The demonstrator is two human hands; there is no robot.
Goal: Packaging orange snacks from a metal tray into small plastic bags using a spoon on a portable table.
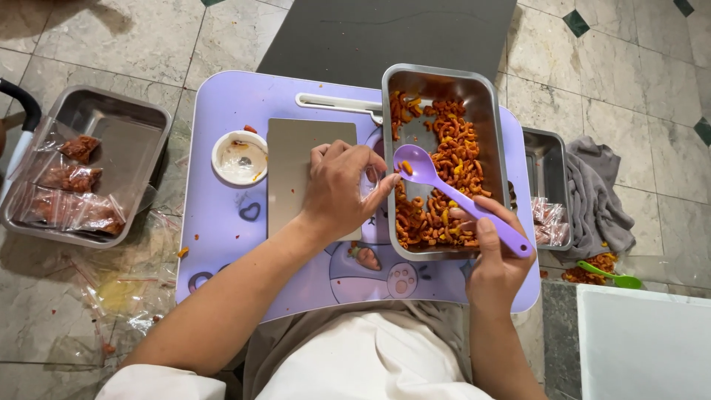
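Head view looks straight down over my lap, where a lilac lap table [222, 133] sits across my knees. My right hand [495, 255] is closed around the handle end of a purple plastic spoon [459, 198], thumb on top, the handle running up and to the left so that the bowl hangs over the middle of a steel tray [437, 78] on the right half of the table. The bowl carries one or two orange bits. The tray holds a heap of orange and yellow snack pieces [452, 170], thickest along its right side and near edge, with bare metal showing at the far left corner. My left hand [342, 185] rests at the tray's left wall, fingers bunched together and pinching something thin and clear at their tips; I cannot tell just what it is. Under that hand lies a flat grey slab [296, 148], and just left of the slab stands a small white bowl [239, 157] with a smear inside. A white strip-shaped tool [333, 102] lies beyond the slab, touching the tray's corner. On the floor to my left sits another steel tray [141, 118] with small filled clear bags [70, 178] in it. To my right a third steel tray [544, 159] stands by a grey cloth [596, 192], with a green spoon [611, 275] near it.
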